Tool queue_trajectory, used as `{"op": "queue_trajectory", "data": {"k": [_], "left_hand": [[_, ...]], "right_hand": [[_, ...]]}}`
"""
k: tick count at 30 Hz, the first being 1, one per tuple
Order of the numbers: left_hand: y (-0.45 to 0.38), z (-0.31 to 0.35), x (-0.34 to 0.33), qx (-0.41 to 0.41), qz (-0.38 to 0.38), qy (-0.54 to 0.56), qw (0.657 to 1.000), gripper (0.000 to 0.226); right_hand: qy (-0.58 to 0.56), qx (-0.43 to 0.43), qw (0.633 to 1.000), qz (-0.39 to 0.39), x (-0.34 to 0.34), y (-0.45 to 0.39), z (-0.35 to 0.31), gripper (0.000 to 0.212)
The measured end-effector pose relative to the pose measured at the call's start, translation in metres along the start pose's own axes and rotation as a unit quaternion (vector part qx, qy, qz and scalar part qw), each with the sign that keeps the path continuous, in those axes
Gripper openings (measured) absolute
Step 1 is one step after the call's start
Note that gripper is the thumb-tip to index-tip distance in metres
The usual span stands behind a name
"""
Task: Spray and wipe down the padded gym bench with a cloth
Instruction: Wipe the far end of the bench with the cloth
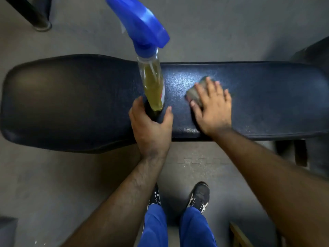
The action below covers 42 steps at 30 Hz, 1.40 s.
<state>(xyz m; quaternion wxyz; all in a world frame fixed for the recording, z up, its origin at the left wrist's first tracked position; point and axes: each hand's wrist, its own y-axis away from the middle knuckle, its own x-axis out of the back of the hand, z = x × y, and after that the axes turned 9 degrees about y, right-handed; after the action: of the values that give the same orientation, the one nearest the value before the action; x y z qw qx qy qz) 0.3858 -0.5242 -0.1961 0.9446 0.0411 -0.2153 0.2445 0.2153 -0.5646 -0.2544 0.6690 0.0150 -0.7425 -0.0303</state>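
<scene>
Bench (pixel 267 97), padded, dark navy vinyl, runs left to right across the head view, long axis crosswise to the person standing at its near edge. Wider seat section lies to the left, narrower section to the right; the right section shows a fine speckled sheen, probably spray mist, while the left section looks dull and dry.

Right hand (pixel 212 106): palm down, fingers (pixel 216 86) spread flat, pressing a small grey cloth (pixel 195 94) onto the pad just right of centre. Cloth mostly covered by the hand; only its left and far edges show.

Left hand (pixel 151 123): fingers curled around the base of a spray bottle (pixel 153 82), which stands on the pad at the junction of the two sections. Bottle clear, yellowish liquid, blue trigger head (pixel 142 22) toward the camera.

Judgement: wiping step in hand. Unwiped misted surface extends rightward from the cloth, along the long axis; right hand is nearer to it. Left section probably untreated.
</scene>
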Motion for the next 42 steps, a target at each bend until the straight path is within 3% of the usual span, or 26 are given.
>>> {"op": "queue_trajectory", "data": {"k": [1,2,5,6,7,9,10,13,14,15,17,18,20,22,23,26,27,30,31,32,34,35,37,39,40,42], "left_hand": [[-0.007,0.003,-0.003,0.006,0.000,0.013,1.000,0.067],[-0.014,0.006,-0.007,0.008,0.000,0.022,1.000,0.069],[-0.032,0.019,-0.013,0.022,-0.002,0.012,1.000,0.051],[-0.037,0.022,-0.012,0.037,-0.008,0.008,0.999,0.041],[-0.041,0.025,-0.011,0.052,-0.016,0.007,0.998,0.032],[-0.049,0.026,-0.005,0.069,-0.024,0.012,0.997,0.024],[-0.052,0.025,0.000,0.070,-0.018,0.011,0.997,0.023],[-0.067,0.021,0.020,0.064,0.014,0.014,0.998,0.029],[-0.071,0.018,0.027,0.069,0.018,0.019,0.997,0.028],[-0.076,0.015,0.035,0.077,0.019,0.023,0.997,0.026],[-0.083,0.011,0.050,0.087,0.025,0.026,0.996,0.028],[-0.085,0.009,0.056,0.088,0.028,0.024,0.995,0.029],[-0.087,0.010,0.066,0.094,0.036,0.023,0.995,0.028],[-0.087,0.010,0.074,0.103,0.037,0.028,0.994,0.027],[-0.087,0.010,0.076,0.105,0.032,0.027,0.994,0.028],[-0.087,0.009,0.084,0.103,0.021,0.027,0.994,0.026],[-0.087,0.010,0.086,0.100,0.021,0.025,0.994,0.025],[-0.084,0.012,0.089,0.088,0.020,0.010,0.996,0.029],[-0.082,0.012,0.089,0.090,0.015,0.011,0.996,0.030],[-0.080,0.013,0.090,0.094,0.009,0.013,0.995,0.031],[-0.075,0.014,0.092,0.098,0.001,0.019,0.995,0.033],[-0.072,0.014,0.093,0.099,-0.001,0.021,0.995,0.034],[-0.066,0.016,0.093,0.094,-0.002,0.020,0.995,0.034],[-0.060,0.017,0.094,0.088,-0.015,0.013,0.996,0.034],[-0.056,0.017,0.095,0.085,-0.021,0.010,0.996,0.034],[-0.050,0.016,0.097,0.081,-0.032,0.004,0.996,0.033]], "right_hand": [[-0.023,-0.080,0.996,-0.010,-0.001,-0.010,-0.010,0.061],[-0.038,-0.099,0.994,-0.016,0.000,-0.016,-0.025,0.061],[-0.047,0.111,0.993,-0.019,0.002,-0.022,-0.025,0.058],[-0.044,0.137,0.990,-0.016,0.004,-0.032,-0.012,0.058],[-0.040,0.096,0.994,-0.018,0.007,-0.046,-0.004,0.058],[-0.062,-0.068,0.995,-0.043,0.010,-0.067,-0.016,0.058],[-0.056,-0.088,0.993,-0.054,0.010,-0.072,-0.033,0.058],[-0.034,0.167,0.984,-0.050,0.007,-0.068,-0.065,0.058],[-0.029,0.201,0.978,-0.044,0.007,-0.076,-0.061,0.058],[-0.021,0.163,0.986,-0.039,0.009,-0.086,-0.057,0.057],[-0.027,-0.015,0.998,-0.050,0.007,-0.099,-0.071,0.058],[-0.025,-0.051,0.997,-0.057,0.006,-0.096,-0.087,0.059],[-0.012,0.090,0.994,-0.057,0.008,-0.075,-0.114,0.062],[-0.010,0.243,0.967,-0.072,0.009,-0.065,-0.098,0.062],[-0.005,0.241,0.968,-0.067,0.011,-0.071,-0.087,0.062],[-0.017,0.008,0.997,-0.073,0.009,-0.070,-0.093,0.064],[-0.010,0.016,0.997,-0.070,0.008,-0.057,-0.108,0.064],[0.013,0.284,0.956,-0.066,0.003,-0.020,-0.098,0.060],[0.025,0.309,0.949,-0.063,0.007,-0.021,-0.083,0.059],[0.028,0.260,0.964,-0.055,0.006,-0.025,-0.072,0.058],[-0.003,0.050,0.997,-0.053,0.005,-0.015,-0.077,0.060],[-0.011,0.007,0.998,-0.055,0.004,-0.001,-0.093,0.061],[-0.007,0.128,0.991,-0.045,-0.001,0.034,-0.119,0.062],[0.006,0.260,0.963,-0.067,0.000,0.046,-0.104,0.063],[0.006,0.251,0.966,-0.060,0.003,0.039,-0.092,0.066],[-0.012,0.112,0.991,-0.068,0.006,0.033,-0.084,0.073]]}}
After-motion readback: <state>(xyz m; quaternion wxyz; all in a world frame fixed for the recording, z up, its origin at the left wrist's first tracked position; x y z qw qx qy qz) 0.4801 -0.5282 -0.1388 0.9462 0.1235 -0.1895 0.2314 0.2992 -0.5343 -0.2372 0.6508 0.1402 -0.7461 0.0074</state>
